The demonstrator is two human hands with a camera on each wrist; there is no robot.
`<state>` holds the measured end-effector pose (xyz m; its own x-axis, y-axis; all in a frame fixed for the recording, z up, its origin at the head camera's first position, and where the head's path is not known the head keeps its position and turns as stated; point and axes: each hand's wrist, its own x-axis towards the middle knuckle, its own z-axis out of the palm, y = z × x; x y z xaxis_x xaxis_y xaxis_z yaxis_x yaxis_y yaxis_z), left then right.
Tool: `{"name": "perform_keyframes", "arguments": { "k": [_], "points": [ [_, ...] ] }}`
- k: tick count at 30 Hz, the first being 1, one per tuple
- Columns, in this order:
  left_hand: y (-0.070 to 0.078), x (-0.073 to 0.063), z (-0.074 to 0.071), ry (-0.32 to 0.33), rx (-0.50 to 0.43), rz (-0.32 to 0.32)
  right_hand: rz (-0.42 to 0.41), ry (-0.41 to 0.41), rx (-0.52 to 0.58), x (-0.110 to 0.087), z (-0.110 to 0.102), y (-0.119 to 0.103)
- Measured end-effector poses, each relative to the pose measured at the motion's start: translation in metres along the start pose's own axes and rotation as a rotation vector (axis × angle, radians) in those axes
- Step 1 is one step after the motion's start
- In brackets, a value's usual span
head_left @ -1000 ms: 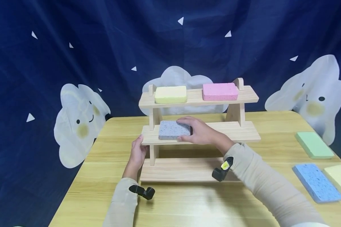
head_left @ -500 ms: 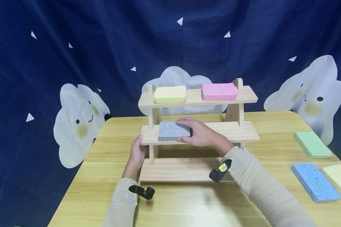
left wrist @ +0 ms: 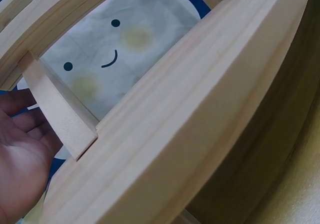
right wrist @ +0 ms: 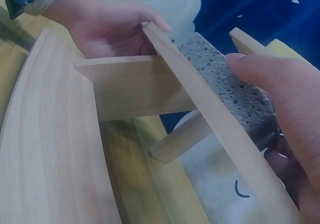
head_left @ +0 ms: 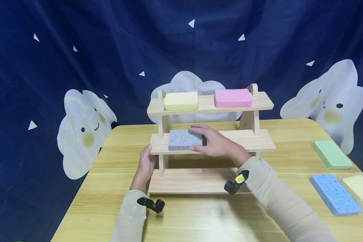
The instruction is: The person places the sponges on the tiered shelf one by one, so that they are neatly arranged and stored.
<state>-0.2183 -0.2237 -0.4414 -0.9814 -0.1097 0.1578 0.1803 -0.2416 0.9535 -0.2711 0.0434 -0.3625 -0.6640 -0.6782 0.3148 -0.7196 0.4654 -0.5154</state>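
A grey speckled sponge (head_left: 181, 140) lies flat on the left half of the middle board of a three-tier wooden display shelf (head_left: 248, 139). My right hand (head_left: 216, 143) holds the sponge's right end, with the thumb at its front edge and the fingers at the back. In the right wrist view the thumb (right wrist: 250, 66) lies on the sponge's near edge. My left hand (head_left: 146, 164) grips the left end of the middle board, thumb up at the edge, fingers (left wrist: 35, 121) behind the side support.
On the top board sit a pale yellow sponge (head_left: 181, 101) and a pink sponge (head_left: 233, 98). A green sponge (head_left: 332, 154), a blue speckled one (head_left: 335, 194) and another yellow one (head_left: 360, 193) lie at the table's right side. A dark blue curtain (head_left: 124, 40) hangs behind.
My right hand has shifted very slightly to the right along the grey sponge, which stays in place. The left hand keeps its grip, and the view has moved a little.
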Motion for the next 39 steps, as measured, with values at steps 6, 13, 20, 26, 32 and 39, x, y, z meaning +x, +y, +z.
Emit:
{"name": "perform_keyframes", "arguments": {
  "k": [6,13,20,26,32,39],
  "points": [
    [0.003,0.001,0.001,0.012,-0.007,-0.044,0.012,0.019,0.037,-0.010,-0.005,0.004],
    [0.001,0.000,0.002,0.009,0.004,-0.039,0.012,0.009,0.055,-0.024,-0.011,0.006],
    [0.000,0.000,0.001,0.017,0.001,-0.028,0.021,0.024,0.036,-0.040,-0.020,0.008],
    [0.000,0.001,0.000,0.023,-0.004,-0.042,0.070,0.032,0.029,-0.055,-0.029,0.008],
    [0.001,0.002,0.000,0.013,0.000,-0.043,0.110,0.054,0.031,-0.073,-0.037,0.010],
    [0.001,0.001,0.001,0.010,-0.004,-0.034,0.117,0.150,-0.004,-0.095,-0.044,0.018]
  ]
}}
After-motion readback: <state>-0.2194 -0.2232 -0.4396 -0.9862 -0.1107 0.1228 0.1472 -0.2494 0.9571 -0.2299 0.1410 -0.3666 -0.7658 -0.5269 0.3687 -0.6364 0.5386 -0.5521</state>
